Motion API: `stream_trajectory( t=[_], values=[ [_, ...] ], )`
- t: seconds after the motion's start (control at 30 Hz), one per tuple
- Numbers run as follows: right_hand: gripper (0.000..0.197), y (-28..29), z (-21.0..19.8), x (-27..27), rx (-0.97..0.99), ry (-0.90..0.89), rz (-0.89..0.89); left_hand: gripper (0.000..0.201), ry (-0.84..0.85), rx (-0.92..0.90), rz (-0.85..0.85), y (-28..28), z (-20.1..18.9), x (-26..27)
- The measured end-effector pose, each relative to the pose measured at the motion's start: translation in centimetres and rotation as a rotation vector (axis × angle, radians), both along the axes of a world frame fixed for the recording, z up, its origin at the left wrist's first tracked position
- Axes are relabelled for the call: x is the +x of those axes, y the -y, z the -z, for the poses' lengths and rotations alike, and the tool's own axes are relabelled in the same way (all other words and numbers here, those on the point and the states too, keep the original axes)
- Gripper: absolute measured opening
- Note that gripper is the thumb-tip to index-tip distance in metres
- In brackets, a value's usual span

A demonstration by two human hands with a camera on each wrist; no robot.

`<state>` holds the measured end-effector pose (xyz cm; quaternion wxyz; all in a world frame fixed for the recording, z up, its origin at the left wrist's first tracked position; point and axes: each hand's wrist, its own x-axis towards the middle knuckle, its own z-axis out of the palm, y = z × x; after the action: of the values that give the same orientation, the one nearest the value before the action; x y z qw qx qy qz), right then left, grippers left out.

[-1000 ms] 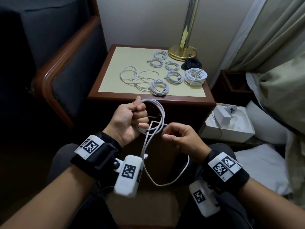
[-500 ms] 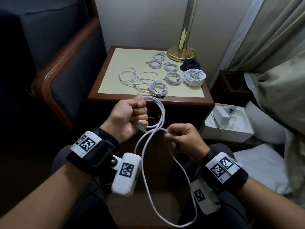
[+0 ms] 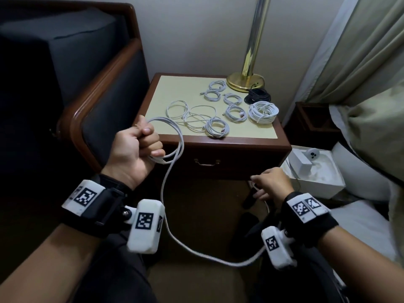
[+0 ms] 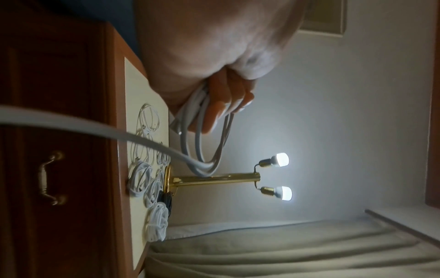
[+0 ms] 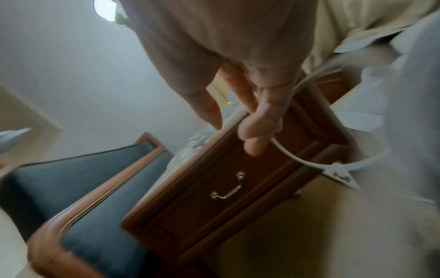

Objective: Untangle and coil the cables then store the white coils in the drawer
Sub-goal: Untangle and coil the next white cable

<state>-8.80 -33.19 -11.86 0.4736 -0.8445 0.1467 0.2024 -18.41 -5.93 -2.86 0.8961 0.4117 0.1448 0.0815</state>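
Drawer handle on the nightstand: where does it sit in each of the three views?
Head: drawer handle at centre, between the hands.
Left wrist: left edge, turned on end.
Right wrist: lower centre, tilted, below the right hand.
Shared landmark: the nightstand, its front showing in every view.

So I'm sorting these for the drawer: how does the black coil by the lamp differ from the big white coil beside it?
The black coil is dark and lies flatter; the big white coil is pale and piled thicker. The black coil lies against the lamp base, the white one nearer the nightstand's front edge. Both are wound and rest on the nightstand.
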Motion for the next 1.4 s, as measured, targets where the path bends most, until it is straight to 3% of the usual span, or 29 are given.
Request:
stream_trajectory(
  t=[0.07, 0.13, 0.23, 0.33, 0.4, 0.5, 0.67, 0.8, 0.93, 1.03, 1.13, 1.4],
  values=[
    [0.022, -1.4, -0.6, -0.9, -0.084, 0.162, -0.119, 0.047, -0.029, 0.043, 0.025, 1.1, 0.3, 0.0],
    [0.020, -2.9, -2.2, -2.6, 0.117, 0.246, -0.215, 0.051, -0.039, 0.083, 0.063, 2.3, 0.6, 0.0],
    [0.029, -5.2, -4.5, -5.8, 0.581, 0.129, -0.351, 0.049, -0.026, 0.099, 0.114, 4.1, 1.0, 0.0],
    [0.053, -6.2, -4.2, -7.9, 0.749, -0.008, -0.502, 0.047, -0.018, 0.056, 0.114, 5.3, 1.2, 0.2],
    [0.046, -6.1, -3.4, -8.5, 0.826, -0.111, -0.587, 0.047, -0.021, -0.001, 0.109, 5.5, 1.4, 0.4],
    [0.015, -5.4, -2.5, -8.0, 0.740, -0.071, -0.546, 0.045, -0.015, -0.058, 0.070, 4.8, 1.6, 0.6],
    [0.021, -3.2, -0.6, -5.2, 0.496, 0.112, -0.368, 0.038, 0.025, -0.030, -0.080, 3.0, 1.7, 0.4],
    [0.021, -2.1, 0.4, -4.8, 0.446, 0.238, -0.247, 0.038, 0.067, 0.036, -0.169, 2.1, 1.5, 0.5],
    [0.021, -2.3, -0.6, -5.6, 0.332, 0.363, -0.381, 0.037, 0.048, 0.274, -0.198, 2.5, 2.1, 0.7],
    [0.023, -3.0, -2.0, -6.4, 0.325, 0.398, -0.519, 0.037, 0.011, 0.471, -0.106, 3.2, 2.9, 0.8],
    [0.025, -3.3, -2.9, -6.4, 0.366, 0.438, -0.527, 0.038, -0.043, 0.614, 0.028, 4.0, 3.9, 0.7],
    [0.023, -3.4, -4.9, -6.1, 0.419, 0.462, -0.398, 0.042, -0.063, 0.629, 0.299, 6.7, 4.9, -0.7]
  ],
)
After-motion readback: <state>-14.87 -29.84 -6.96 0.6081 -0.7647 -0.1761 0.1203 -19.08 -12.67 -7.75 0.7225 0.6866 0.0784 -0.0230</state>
